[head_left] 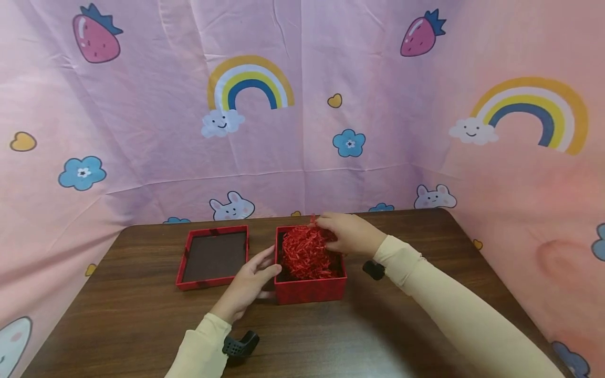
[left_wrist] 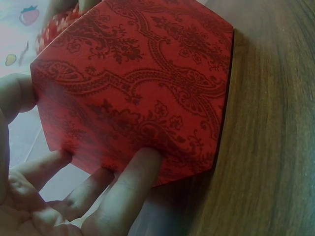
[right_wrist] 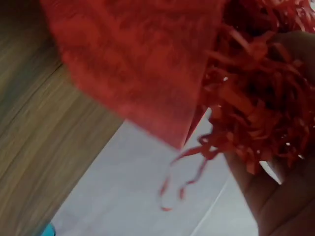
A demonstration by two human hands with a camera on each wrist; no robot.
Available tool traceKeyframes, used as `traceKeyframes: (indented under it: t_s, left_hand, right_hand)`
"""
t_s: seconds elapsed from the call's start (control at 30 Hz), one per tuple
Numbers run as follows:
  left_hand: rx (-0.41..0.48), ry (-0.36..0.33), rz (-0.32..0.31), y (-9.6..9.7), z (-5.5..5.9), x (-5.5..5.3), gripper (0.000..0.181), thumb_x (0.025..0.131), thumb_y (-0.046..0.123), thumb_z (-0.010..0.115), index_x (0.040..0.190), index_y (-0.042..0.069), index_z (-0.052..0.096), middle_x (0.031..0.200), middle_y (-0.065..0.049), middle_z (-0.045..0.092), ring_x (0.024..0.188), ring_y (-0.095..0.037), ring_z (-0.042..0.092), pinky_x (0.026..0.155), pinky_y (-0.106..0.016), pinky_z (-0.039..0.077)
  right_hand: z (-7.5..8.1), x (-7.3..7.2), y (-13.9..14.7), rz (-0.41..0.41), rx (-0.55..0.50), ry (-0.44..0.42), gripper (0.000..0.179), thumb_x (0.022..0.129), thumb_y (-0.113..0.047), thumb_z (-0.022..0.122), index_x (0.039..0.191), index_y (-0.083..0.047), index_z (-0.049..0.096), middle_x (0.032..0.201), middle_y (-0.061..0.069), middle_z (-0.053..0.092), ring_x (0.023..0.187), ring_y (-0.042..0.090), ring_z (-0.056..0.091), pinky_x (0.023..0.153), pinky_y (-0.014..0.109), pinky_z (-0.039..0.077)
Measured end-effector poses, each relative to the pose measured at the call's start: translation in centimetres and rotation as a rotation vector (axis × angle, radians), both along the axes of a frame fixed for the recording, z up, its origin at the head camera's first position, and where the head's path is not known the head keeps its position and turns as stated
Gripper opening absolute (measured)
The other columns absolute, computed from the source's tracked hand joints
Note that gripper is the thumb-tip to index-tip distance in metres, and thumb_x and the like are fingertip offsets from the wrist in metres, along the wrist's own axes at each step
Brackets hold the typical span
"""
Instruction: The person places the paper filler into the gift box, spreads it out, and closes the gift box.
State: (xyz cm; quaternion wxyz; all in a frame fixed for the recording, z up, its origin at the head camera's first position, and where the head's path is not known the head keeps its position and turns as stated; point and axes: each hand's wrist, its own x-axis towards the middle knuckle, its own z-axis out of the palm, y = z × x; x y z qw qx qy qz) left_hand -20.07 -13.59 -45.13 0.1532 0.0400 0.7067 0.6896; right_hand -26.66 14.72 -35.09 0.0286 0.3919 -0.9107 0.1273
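A red box [head_left: 309, 291] with a dark paisley pattern stands open on the table, filled with red shredded paper [head_left: 304, 254]. My left hand [head_left: 248, 283] rests against the box's left side, thumb at the rim near the front corner. In the left wrist view its spread fingers [left_wrist: 135, 182] touch the patterned wall of the box [left_wrist: 142, 83]. Over the back right of the box, my right hand [head_left: 352, 233] grips a bunch of the shredded paper. The right wrist view shows that bunch [right_wrist: 261, 108] against the hand, some strands dangling beside the box corner [right_wrist: 147, 73].
The box's red lid [head_left: 212, 257] lies with its dark inside up, left of the box. Beneath both is a brown wooden table [head_left: 142, 315]. A pink printed curtain [head_left: 302, 157] hangs behind the table and along its sides.
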Motion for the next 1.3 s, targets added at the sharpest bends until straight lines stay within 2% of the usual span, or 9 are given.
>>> traceKeyframes:
  t_s: [0.17, 0.27, 0.43, 0.53, 0.7, 0.8, 0.97, 1.13, 1.3]
  left_hand:
    - [-0.012, 0.006, -0.002, -0.1, 0.0, 0.1, 0.069, 0.101, 0.031, 0.069, 0.161, 0.019, 0.036, 0.16, -0.018, 0.041, 0.141, -0.042, 0.048, 0.084, -0.052, 0.062]
    - [-0.02, 0.017, -0.007, -0.1, 0.0, 0.1, 0.07, 0.102, 0.029, 0.067, 0.161, 0.014, 0.034, 0.161, -0.02, 0.04, 0.141, -0.043, 0.046, 0.084, -0.052, 0.062]
    - [-0.023, 0.003, 0.006, 0.0, 0.0, 0.0, 0.071, 0.1, 0.033, 0.07, 0.161, 0.019, 0.036, 0.159, -0.021, 0.04, 0.139, -0.043, 0.049, 0.084, -0.052, 0.062]
    - [-0.019, 0.0, 0.01, 0.0, 0.1, 0.1, 0.071, 0.099, 0.033, 0.071, 0.161, 0.021, 0.037, 0.159, -0.022, 0.04, 0.138, -0.043, 0.05, 0.084, -0.053, 0.062]
    - [-0.013, 0.0, 0.004, -0.1, 0.1, 0.1, 0.071, 0.1, 0.033, 0.07, 0.161, 0.02, 0.037, 0.159, -0.022, 0.039, 0.138, -0.043, 0.05, 0.084, -0.053, 0.062]
    - [-0.007, -0.005, -0.001, -0.2, 0.1, 0.1, 0.07, 0.1, 0.033, 0.07, 0.161, 0.021, 0.037, 0.16, -0.022, 0.038, 0.139, -0.043, 0.049, 0.085, -0.053, 0.061]
    - [-0.002, -0.003, -0.004, -0.5, 0.2, 0.1, 0.069, 0.101, 0.033, 0.068, 0.161, 0.02, 0.036, 0.16, -0.024, 0.036, 0.141, -0.045, 0.046, 0.085, -0.053, 0.061]
    - [0.015, -0.002, -0.015, -0.4, 0.2, 0.0, 0.069, 0.101, 0.032, 0.069, 0.161, 0.019, 0.036, 0.159, -0.023, 0.04, 0.138, -0.044, 0.049, 0.084, -0.053, 0.061]
    - [0.039, 0.001, -0.017, -0.3, -0.1, 0.0, 0.069, 0.101, 0.03, 0.07, 0.161, 0.018, 0.037, 0.157, -0.024, 0.041, 0.138, -0.043, 0.05, 0.083, -0.053, 0.062]
  right_hand:
    - [-0.6, -0.5, -2.0, -0.033, -0.03, -0.063, 0.044, 0.09, -0.019, 0.08, 0.131, -0.011, 0.066, 0.122, 0.002, 0.069, 0.108, 0.018, 0.067, 0.094, 0.04, 0.057]
    - [-1.4, -0.8, -2.7, -0.033, 0.007, -0.11, 0.044, 0.092, -0.022, 0.079, 0.132, -0.011, 0.067, 0.125, 0.003, 0.07, 0.111, 0.019, 0.067, 0.097, 0.04, 0.056]
    - [-3.0, -0.9, -3.0, 0.01, 0.121, -0.167, 0.043, 0.093, -0.025, 0.078, 0.132, -0.01, 0.067, 0.123, 0.004, 0.071, 0.11, 0.018, 0.067, 0.097, 0.039, 0.056]
    - [-3.3, -0.8, -2.6, 0.044, 0.126, -0.181, 0.043, 0.094, -0.029, 0.076, 0.132, -0.011, 0.067, 0.119, 0.001, 0.071, 0.105, 0.015, 0.066, 0.095, 0.038, 0.056]
    - [-2.4, -0.7, -1.2, 0.035, 0.047, -0.218, 0.056, 0.092, -0.043, 0.076, 0.14, -0.018, 0.063, 0.127, -0.005, 0.063, 0.113, 0.011, 0.063, 0.101, 0.037, 0.054]
    - [-1.3, -0.6, -0.5, 0.01, -0.025, -0.222, 0.063, 0.091, -0.047, 0.077, 0.145, -0.02, 0.06, 0.133, -0.004, 0.06, 0.118, 0.014, 0.062, 0.103, 0.042, 0.053]
    - [-0.7, -0.3, -1.0, 0.046, -0.11, -0.17, 0.054, 0.097, -0.038, 0.073, 0.145, -0.018, 0.059, 0.137, -0.002, 0.06, 0.125, 0.018, 0.06, 0.107, 0.045, 0.051]
    - [-1.9, 0.6, -3.0, 0.147, -0.048, -0.204, 0.047, 0.102, -0.03, 0.068, 0.145, -0.015, 0.059, 0.144, 0.002, 0.06, 0.136, 0.018, 0.054, 0.115, 0.041, 0.044]
    - [-3.7, 1.2, -4.0, 0.169, 0.087, -0.246, 0.039, 0.101, -0.025, 0.07, 0.138, -0.014, 0.065, 0.135, 0.001, 0.066, 0.129, 0.016, 0.06, 0.111, 0.037, 0.048]
